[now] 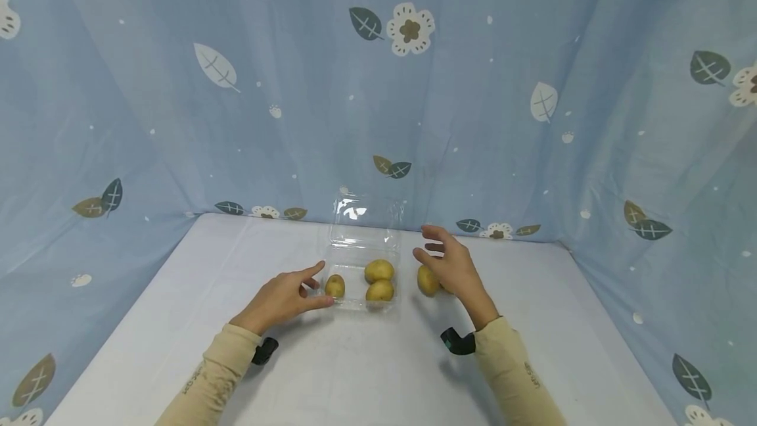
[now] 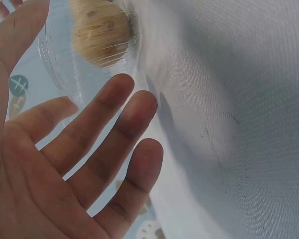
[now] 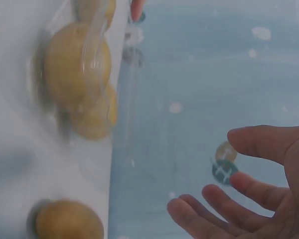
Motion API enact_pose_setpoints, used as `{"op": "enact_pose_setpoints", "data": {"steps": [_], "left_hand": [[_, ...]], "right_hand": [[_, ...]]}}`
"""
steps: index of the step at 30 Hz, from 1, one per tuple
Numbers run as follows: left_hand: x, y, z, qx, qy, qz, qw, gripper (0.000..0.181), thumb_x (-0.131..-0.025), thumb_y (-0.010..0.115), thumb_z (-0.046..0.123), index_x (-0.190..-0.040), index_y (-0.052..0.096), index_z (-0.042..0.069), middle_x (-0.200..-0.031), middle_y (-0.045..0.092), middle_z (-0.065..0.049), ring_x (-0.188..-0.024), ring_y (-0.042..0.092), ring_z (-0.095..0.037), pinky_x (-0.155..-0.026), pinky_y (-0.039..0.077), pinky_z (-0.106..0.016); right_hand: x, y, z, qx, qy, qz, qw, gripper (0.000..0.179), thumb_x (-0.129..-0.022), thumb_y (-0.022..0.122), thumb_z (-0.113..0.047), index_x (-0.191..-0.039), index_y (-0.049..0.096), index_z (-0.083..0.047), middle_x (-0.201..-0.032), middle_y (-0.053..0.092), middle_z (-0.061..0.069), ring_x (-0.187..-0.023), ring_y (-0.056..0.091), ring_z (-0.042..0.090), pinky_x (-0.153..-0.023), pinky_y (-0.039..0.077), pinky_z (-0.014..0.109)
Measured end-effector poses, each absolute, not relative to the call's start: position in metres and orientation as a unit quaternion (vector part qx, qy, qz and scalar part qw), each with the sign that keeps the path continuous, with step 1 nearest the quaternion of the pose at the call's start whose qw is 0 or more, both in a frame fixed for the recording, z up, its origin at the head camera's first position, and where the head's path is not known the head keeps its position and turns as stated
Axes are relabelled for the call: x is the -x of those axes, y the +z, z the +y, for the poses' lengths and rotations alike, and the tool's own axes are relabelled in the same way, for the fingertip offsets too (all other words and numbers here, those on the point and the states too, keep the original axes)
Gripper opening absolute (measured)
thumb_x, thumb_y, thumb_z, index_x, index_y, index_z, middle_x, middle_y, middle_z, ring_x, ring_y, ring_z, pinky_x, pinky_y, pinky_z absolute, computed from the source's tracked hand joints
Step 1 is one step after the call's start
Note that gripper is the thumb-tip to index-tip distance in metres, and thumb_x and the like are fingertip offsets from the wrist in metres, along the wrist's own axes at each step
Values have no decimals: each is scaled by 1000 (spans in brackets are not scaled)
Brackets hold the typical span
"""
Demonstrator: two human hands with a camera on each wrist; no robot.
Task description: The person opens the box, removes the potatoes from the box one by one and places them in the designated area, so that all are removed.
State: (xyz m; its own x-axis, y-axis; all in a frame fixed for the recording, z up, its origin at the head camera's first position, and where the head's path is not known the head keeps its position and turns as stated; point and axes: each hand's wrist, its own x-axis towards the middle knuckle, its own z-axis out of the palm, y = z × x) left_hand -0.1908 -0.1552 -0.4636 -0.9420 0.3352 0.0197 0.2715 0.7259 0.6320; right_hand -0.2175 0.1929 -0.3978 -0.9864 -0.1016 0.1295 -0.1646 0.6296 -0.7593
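A blue curtain (image 1: pixel 296 117), loosely creased and printed with leaves and pale flowers, hangs behind and at both sides of the white surface (image 1: pixel 355 373), whose cloth shows a fine weave close up. Two matte beige sleeves (image 1: pixel 508 367) reach in from the near edge. Between them, near the far part of the surface, sits the box (image 1: pixel 353 276), thin, clear, glossy plastic with a rectangular base; its mouth faces up, and its lid (image 1: pixel 367 221) stands raised at the far side, top towards the curtain, catching bright glints. The left hand (image 1: pixel 284 294) is at the box's left side, fingers extended and slightly spread, grasping nothing; whether it touches the wall I cannot tell. The right hand (image 1: pixel 454 268) is right of the box, released, its fingers loosely bent and thumb apart. A black device (image 1: pixel 458 342) shows at the right wrist, another (image 1: pixel 265 351) at the left. The potatoes are yellow, smooth and oval. At the box's right side lie two, a far potato (image 1: pixel 379 271) and a near potato (image 1: pixel 380 291), touching, long axes running roughly left to right. Outside, an upright-looking potato (image 1: pixel 427 281) lies partly under the right hand, its long axis roughly front to back. The smallest potato (image 1: pixel 335 286) is at the box's left, long axis also front to back.
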Motion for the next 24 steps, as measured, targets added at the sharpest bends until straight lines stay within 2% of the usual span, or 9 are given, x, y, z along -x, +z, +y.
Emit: {"op": "enact_pose_setpoints", "data": {"steps": [8,12,17,24], "left_hand": [[190,-464,-155,-166,338,925,56,88,-84,75,61,-155,45,18,-115,71,3,-97,68,-14,-84,53,-41],[189,-463,-155,-167,339,924,59,89,-85,75,61,-156,44,17,-114,71,3,-98,68,-14,-85,53,-41],[189,-462,-154,-171,342,922,61,90,-85,73,62,-156,42,15,-112,71,3,-96,68,-14,-84,53,-40],[189,-462,-154,-160,338,925,65,91,-84,72,65,-157,42,18,-109,71,6,-93,66,-8,-84,53,-39]], "right_hand": [[216,-399,166,-103,430,-897,18,51,-93,77,-27,-140,59,-19,-135,63,4,-119,64,30,-94,54,44],[215,-403,155,-114,465,-878,-12,53,-93,77,-26,-142,57,-22,-134,64,3,-117,66,27,-92,55,44],[214,-407,139,-124,507,-851,-62,55,-94,76,-30,-144,55,-22,-136,63,6,-117,65,27,-93,54,44],[219,-416,117,-150,532,-828,-96,57,-93,75,-32,-143,55,-15,-137,62,13,-117,65,30,-94,54,43]]}}
